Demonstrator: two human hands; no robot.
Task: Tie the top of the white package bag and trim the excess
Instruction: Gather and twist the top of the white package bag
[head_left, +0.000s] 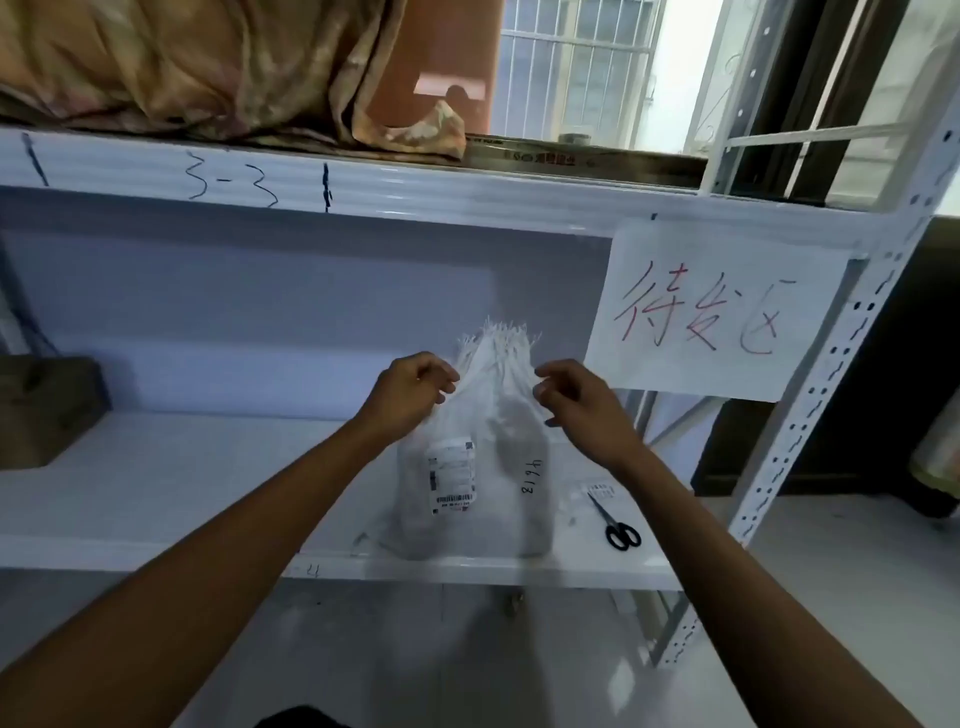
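Note:
A white woven package bag (498, 499) stands upright on the white shelf (182, 483), with a shipping label and handwritten numbers on its front. Its gathered top ends in a frayed fringe (496, 343). My left hand (410, 387) pinches the gathered neck from the left, fingers curled. From the right, my right hand (571, 397) pinches the same neck. Black-handled scissors (618, 525) lie on the shelf to the right of the bag, apart from both hands.
A paper sign with red writing (701, 317) hangs from the upper shelf beam at right. A dark box (47, 410) sits at the shelf's left end. The perforated upright post (831, 395) stands at right. Small packets (587, 496) lie under the scissors.

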